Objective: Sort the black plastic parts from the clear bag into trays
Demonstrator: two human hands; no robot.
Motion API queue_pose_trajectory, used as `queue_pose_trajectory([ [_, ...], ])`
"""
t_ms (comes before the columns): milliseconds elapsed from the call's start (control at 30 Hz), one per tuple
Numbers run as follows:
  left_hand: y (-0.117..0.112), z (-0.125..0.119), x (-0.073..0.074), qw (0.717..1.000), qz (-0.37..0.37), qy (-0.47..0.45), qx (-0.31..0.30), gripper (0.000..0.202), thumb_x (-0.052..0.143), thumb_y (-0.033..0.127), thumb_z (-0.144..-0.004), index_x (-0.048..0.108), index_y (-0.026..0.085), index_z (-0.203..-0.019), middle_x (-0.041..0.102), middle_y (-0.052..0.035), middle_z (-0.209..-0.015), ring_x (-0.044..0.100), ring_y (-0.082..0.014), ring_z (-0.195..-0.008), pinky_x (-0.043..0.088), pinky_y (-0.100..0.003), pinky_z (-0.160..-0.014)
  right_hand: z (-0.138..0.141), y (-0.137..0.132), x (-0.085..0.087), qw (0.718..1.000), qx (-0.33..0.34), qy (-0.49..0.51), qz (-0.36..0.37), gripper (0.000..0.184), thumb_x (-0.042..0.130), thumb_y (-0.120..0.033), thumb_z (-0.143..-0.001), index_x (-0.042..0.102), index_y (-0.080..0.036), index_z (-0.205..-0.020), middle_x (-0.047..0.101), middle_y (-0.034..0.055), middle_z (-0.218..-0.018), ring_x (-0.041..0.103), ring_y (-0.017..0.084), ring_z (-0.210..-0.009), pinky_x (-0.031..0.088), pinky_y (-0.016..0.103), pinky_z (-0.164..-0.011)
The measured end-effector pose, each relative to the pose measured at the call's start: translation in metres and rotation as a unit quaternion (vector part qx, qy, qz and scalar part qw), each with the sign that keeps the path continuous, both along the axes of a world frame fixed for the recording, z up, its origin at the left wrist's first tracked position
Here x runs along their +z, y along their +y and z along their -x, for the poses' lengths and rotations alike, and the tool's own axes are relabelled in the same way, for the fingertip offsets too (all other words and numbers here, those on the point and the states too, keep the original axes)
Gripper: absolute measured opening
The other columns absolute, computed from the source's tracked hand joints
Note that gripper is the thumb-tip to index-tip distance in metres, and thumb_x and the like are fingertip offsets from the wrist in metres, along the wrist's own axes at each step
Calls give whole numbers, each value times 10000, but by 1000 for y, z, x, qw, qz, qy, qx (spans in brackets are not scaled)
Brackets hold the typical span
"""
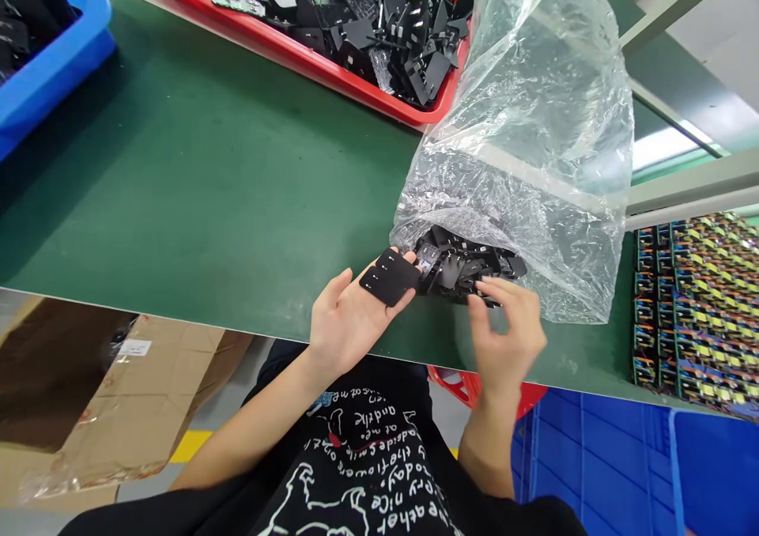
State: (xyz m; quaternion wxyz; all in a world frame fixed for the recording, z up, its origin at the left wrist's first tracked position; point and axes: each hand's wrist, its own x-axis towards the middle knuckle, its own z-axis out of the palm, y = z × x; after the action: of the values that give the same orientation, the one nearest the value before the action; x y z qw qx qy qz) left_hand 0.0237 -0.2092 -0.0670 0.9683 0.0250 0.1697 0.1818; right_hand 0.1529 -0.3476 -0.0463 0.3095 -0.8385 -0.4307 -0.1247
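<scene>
My left hand point(347, 315) lies palm up at the near edge of the green table point(195, 180), with a small stack of flat black plastic pieces point(390, 277) resting on its fingers. My right hand point(504, 334) hovers just right of it, fingers curled and blurred by motion, beside the mouth of a large clear plastic bag point(527, 141). More black pieces point(468, 267) spill from the bag's open bottom, right in front of both hands. Whether the right fingers hold a piece is unclear.
A red tray point(308, 55) heaped with black parts stands at the back. A blue bin point(56, 54) sits at the far left. Rows of small yellow-and-black components point(693, 307) lie at the right. Blue crates point(598, 465) and cardboard point(136, 402) are below the table.
</scene>
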Motion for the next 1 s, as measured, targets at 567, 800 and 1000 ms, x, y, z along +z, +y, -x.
queue_pose_trajectory([
  [567, 0, 0, 0, 999, 2, 34, -3, 563, 347, 461, -937, 433, 139, -1391, 473, -87, -1420, 338, -277, -1365, 252, -465, -1149, 66, 39, -14, 982, 153, 79, -83, 45, 578, -150, -876, 579, -194, -881, 620, 12, -749, 587, 119, -680, 477, 230, -587],
  [800, 2, -3, 4, 998, 14, 66, -13, 558, 323, 450, -950, 423, 140, -1403, 506, -68, -1395, 360, -247, -1356, 192, -455, -1176, 80, 49, -37, 979, 198, 21, -43, 114, 528, -239, -920, 617, -175, -889, 581, 10, -681, 548, 118, -620, 443, 249, -556],
  [1000, 0, -4, 5, 996, 9, 90, -15, 523, 304, 413, -968, 402, 168, -1419, 515, -54, -1386, 361, -227, -1357, 180, -460, -1178, 79, 45, -38, 988, 149, 13, -46, 116, 517, -158, -919, 633, -165, -920, 600, 14, -692, 564, 113, -638, 465, 234, -579],
])
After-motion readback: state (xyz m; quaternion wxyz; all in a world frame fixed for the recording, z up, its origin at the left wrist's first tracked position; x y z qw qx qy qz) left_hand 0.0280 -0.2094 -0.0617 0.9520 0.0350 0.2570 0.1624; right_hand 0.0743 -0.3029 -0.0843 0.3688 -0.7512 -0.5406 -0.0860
